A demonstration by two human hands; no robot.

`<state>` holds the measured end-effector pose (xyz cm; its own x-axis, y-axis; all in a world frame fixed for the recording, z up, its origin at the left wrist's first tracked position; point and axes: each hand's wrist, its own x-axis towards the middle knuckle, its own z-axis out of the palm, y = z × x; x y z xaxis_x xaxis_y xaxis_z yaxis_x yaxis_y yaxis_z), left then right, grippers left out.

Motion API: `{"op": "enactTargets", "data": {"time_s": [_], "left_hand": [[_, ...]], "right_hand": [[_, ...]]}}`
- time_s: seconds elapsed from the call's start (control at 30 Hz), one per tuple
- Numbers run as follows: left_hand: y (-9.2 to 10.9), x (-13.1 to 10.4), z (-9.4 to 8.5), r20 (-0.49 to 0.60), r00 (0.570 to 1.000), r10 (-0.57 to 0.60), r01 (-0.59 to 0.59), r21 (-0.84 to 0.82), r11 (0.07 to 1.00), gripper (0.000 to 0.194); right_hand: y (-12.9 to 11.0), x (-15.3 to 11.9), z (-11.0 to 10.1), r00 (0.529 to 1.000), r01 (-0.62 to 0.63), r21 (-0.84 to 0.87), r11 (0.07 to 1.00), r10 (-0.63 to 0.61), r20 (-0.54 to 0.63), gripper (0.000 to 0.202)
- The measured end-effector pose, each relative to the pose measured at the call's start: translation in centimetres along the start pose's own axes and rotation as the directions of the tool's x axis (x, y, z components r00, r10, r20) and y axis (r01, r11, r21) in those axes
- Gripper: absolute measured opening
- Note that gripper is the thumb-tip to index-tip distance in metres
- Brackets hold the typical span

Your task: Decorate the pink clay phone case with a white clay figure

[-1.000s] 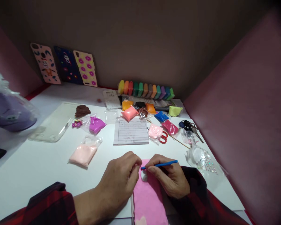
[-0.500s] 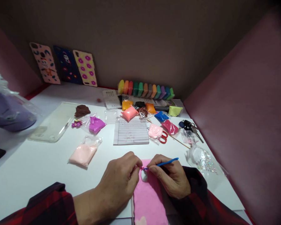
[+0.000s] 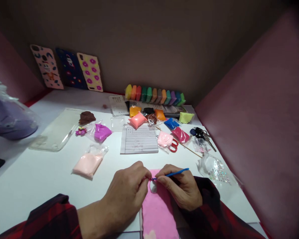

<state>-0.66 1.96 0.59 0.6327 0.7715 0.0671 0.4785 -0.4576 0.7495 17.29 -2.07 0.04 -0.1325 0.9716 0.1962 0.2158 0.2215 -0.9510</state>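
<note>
A pink clay-covered phone case [image 3: 157, 212] lies in front of me, with a small whitish oval [image 3: 153, 187] near its top. My right hand [image 3: 181, 187] is closed on a slim blue modelling tool [image 3: 176, 172], whose tip meets the case just above the oval. Pinched at the same spot are the thumb and forefinger of my left hand [image 3: 131, 184]. A tiny bit of dark pink clay [image 3: 150, 179] shows at those fingertips; most of it is hidden.
Beyond my hands lie a lined notepad [image 3: 139, 141], red-handled scissors [image 3: 173, 146] and bagged clay [image 3: 88, 164]. Keys [image 3: 203, 134] and a rhinestone bag [image 3: 214, 169] are at right. A clear phone case [image 3: 52, 132] and purple container [image 3: 11, 116] are at left; decorated cases [image 3: 69, 68] lean behind.
The blue tool has tilted very slightly, its tip still at the top of the whitish oval. Both hands stay almost in place.
</note>
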Motion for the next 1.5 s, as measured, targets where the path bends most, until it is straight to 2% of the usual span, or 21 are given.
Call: {"op": "enactTargets", "data": {"time_s": [0.1, 0.27, 0.47, 0.8, 1.0, 1.17, 1.33, 1.5], "left_hand": [[0.05, -0.02, -0.03, 0.005, 1.0, -0.006, 0.006, -0.008, 1.0, 0.02], [0.03, -0.06, -0.01, -0.008, 1.0, -0.006, 0.006, 0.001, 1.0, 0.018], [0.05, -0.09, -0.03, -0.001, 1.0, -0.007, 0.007, 0.003, 1.0, 0.018], [-0.05, -0.11, 0.08, -0.002, 1.0, -0.004, 0.004, 0.005, 1.0, 0.018], [-0.07, -0.09, 0.02, 0.003, 1.0, -0.013, 0.013, 0.0, 1.0, 0.019], [-0.01, -0.1, 0.08, 0.006, 1.0, -0.012, 0.012, 0.002, 1.0, 0.019], [0.01, -0.15, 0.03, 0.004, 1.0, -0.009, 0.009, -0.005, 1.0, 0.019], [-0.02, -0.14, 0.0, 0.014, 1.0, -0.024, 0.024, -0.02, 1.0, 0.018]], "right_hand": [[0.04, -0.01, -0.02, 1.0, 0.0, -0.019, 1.0, 0.0, -0.009, 0.014], [0.24, -0.1, -0.24, 0.997, -0.006, -0.157, 0.988, -0.006, -0.081, 0.02], [0.38, -0.33, -0.3, 0.996, -0.052, -0.198, 0.979, 0.036, -0.086, 0.022], [-0.03, -0.05, -0.09, 0.999, 0.004, -0.071, 0.997, -0.006, -0.032, 0.017], [-0.13, -0.01, 0.01, 0.998, 0.018, -0.053, 0.998, -0.021, -0.057, 0.014], [-0.14, 0.06, 0.1, 1.0, 0.004, -0.023, 1.0, -0.004, -0.007, 0.014], [-0.3, -0.09, 0.06, 0.999, 0.031, -0.018, 0.999, -0.031, -0.016, 0.015], [-0.16, -0.17, 0.01, 1.0, 0.003, -0.01, 1.0, -0.003, 0.014, 0.016]]}}
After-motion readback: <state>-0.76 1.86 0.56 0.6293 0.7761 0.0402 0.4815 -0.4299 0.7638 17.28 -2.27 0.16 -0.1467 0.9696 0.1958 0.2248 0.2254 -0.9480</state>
